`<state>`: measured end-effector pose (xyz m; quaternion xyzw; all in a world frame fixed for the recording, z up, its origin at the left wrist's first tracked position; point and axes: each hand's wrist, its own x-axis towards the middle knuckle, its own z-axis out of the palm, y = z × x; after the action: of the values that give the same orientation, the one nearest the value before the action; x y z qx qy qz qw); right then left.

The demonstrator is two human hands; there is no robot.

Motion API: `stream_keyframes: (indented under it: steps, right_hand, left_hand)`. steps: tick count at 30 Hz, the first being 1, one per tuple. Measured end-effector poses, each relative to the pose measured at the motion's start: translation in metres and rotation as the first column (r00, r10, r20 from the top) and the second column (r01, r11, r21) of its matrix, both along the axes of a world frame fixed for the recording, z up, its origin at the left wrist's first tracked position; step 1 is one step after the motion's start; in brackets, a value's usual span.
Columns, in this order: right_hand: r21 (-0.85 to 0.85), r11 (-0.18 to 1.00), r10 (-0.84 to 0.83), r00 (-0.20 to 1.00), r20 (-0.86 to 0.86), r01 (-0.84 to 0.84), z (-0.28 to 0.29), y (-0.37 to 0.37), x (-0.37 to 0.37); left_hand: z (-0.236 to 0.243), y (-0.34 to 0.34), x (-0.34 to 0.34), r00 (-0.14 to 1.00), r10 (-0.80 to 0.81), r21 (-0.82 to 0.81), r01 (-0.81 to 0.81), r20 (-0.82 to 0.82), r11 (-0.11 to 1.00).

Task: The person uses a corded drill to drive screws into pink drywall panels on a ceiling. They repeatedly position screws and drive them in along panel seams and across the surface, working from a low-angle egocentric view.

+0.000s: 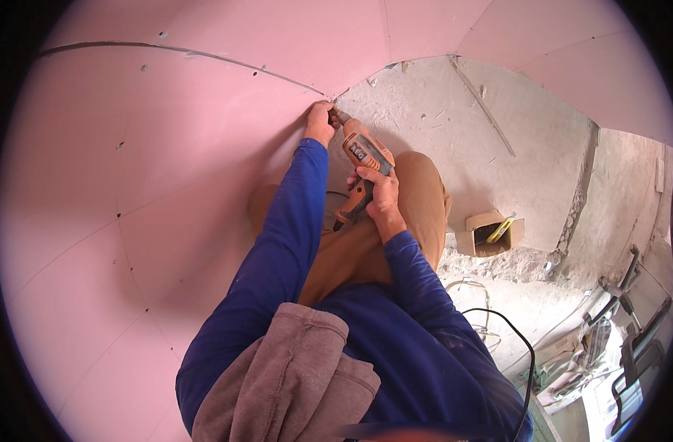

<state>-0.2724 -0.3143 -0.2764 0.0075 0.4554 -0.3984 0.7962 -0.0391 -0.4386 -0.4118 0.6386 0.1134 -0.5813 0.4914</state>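
Observation:
My right hand (383,193) is wrapped around the grip of an orange and black power drill (369,151). The drill points up and slightly left, its nose at the lower corner of a pink drywall panel (78,169). At that nose my left hand (321,122) is closed, fingers pinched together against the panel. Whatever small thing those fingers may hold is too small and hidden to make out. A dark seam (196,53) between panels runs down to the spot where the drill tip meets the board.
A small open cardboard box (465,242) with a yellow utility knife (501,229) stands on the rough concrete floor (528,177), right of my knee. A thin strip (484,107) lies farther off. A black cable (529,353) loops at lower right, near cluttered gear (631,346).

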Motion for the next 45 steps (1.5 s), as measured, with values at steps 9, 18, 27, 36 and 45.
stream_keyframes:
  steps: [9,18,27,36,45]
  right_hand:
    - [-0.020,1.000,0.013,1.000,-0.021,-0.013,-0.001,0.000,0.000]
    - [-0.048,0.999,0.016,1.000,-0.002,-0.016,-0.004,-0.001,0.001]
    - [-0.033,0.999,0.021,1.000,-0.003,-0.021,-0.008,-0.003,0.003]
    - [-0.040,0.998,0.055,0.998,-0.005,-0.055,-0.012,-0.006,0.001]
    - [-0.054,0.997,0.054,0.998,-0.017,-0.055,-0.012,-0.006,0.003]
  left_hand:
    - [0.000,0.001,0.002,1.000,-0.012,0.016,0.012,-0.003,1.000]
    - [-0.002,0.005,-0.001,0.999,0.004,-0.012,-0.004,0.038,1.000]
    - [0.002,0.011,0.001,0.995,-0.045,-0.032,0.048,0.091,0.998]
    - [0.023,0.065,0.014,0.971,0.004,0.058,-0.018,0.241,0.998]
    - [0.045,0.093,0.027,0.982,0.098,0.008,-0.101,0.159,0.995]
